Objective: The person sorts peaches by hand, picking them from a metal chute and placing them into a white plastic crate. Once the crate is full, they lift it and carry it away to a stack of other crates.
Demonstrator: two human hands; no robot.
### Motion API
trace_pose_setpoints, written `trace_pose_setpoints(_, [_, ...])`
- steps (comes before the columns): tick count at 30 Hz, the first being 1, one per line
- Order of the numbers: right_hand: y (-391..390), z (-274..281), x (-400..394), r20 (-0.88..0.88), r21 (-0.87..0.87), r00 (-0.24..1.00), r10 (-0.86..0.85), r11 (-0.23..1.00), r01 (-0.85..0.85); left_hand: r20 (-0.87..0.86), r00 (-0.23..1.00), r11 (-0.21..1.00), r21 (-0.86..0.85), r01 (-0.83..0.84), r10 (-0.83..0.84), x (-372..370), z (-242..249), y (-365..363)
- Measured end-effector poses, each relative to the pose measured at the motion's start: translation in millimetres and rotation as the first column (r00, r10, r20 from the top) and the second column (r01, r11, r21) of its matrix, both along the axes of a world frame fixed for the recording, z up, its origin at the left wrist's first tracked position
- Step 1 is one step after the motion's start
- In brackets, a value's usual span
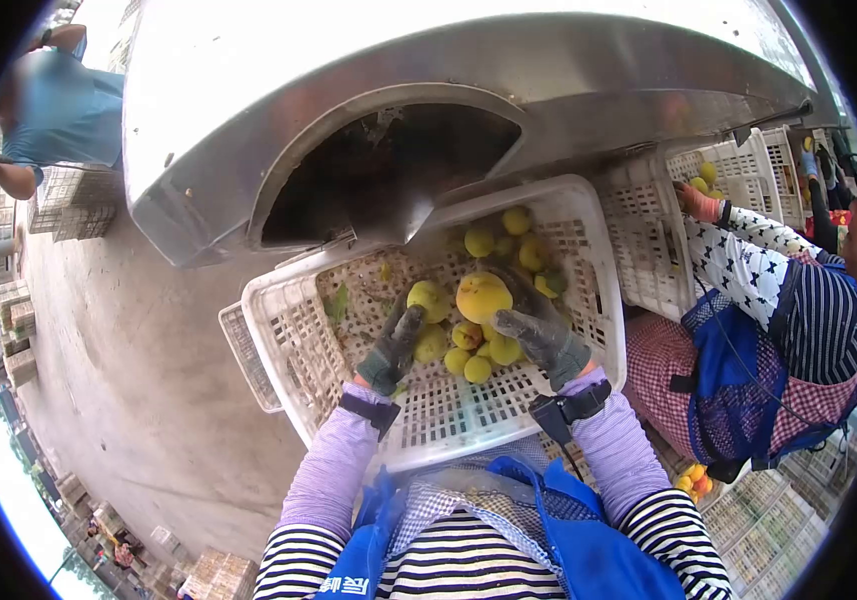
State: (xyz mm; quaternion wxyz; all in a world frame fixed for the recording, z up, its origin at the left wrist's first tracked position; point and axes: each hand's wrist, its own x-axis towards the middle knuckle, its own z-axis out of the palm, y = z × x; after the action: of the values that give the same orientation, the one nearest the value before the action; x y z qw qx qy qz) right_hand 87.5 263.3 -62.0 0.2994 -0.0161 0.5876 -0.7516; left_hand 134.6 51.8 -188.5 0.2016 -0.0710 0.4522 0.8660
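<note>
A white plastic crate (pixel 609 300) sits in front of me with several yellow and green peaches in its right half. My left hand (pixel 393 348), in a dark glove, is curled around a greenish-yellow peach (pixel 430 299). In my right hand (pixel 546 338), gloved too, is a larger yellow peach (pixel 484 297), with the thumb below it and the fingers partly hidden behind it. Between and below the hands lie smaller peaches (pixel 478 369), one of them with a brown patch (pixel 467 335). More peaches (pixel 517 221) rest near the crate's far right corner.
A metal machine (pixel 449 60) with a dark curved opening (pixel 379 170) overhangs the crate's far side. At right, a co-worker's arm (pixel 739 230) reaches to another white crate (pixel 654 240). A person in blue (pixel 69 110) stands far left. Stacked crates (pixel 74 205) line the concrete floor (pixel 139 360).
</note>
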Motion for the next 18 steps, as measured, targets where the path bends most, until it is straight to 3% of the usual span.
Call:
trace_pose_setpoints(1, [-7,8,5,0.064,-0.073,0.997,0.032,0.997,-0.027,0.027,0.999,0.981,0.194,0.016,-0.022,8,29,-12])
trace_pose_setpoints(2, [-13,15,8,0.122,-0.150,0.990,0.075,0.987,-0.056,0.067,0.997,0.959,0.280,-0.040,0.022,16,45,-18])
trace_pose_setpoints(5, [-39,22,17,-0.014,0.026,0.998,0.063,0.998,-0.063,0.144,0.982,0.861,0.478,-0.176,0.121,32,74,-23])
trace_pose_setpoints(6, [-47,25,12,-0.146,0.125,0.989,-0.002,0.992,0.021,0.132,0.981,0.836,0.514,-0.192,0.144,30,79,-26])
trace_pose_setpoints(7, [-53,32,5,-0.169,0.170,0.985,-0.042,0.983,0.071,0.127,0.979,0.809,0.552,-0.202,0.158,23,86,-32])
trace_pose_setpoints(9, [-56,45,-11,-0.202,0.257,0.972,-0.120,0.951,0.171,0.157,0.974,0.879,0.426,-0.215,0.162,6,97,-34])
trace_pose_setpoints(12, [-60,53,-32,-0.388,0.307,0.921,-0.034,0.937,0.164,0.141,0.981,0.923,0.344,-0.172,0.130,-23,117,-40])
trace_pose_setpoints(15, [-86,75,-39,-0.617,0.517,0.782,0.090,0.795,0.317,0.108,0.984,0.958,0.238,-0.161,0.139,-41,146,-47])
trace_pose_setpoints(18, [-95,75,-69,-0.625,0.502,0.780,0.004,0.768,0.398,0.031,0.983,0.971,0.158,-0.181,0.179,-66,170,-44])
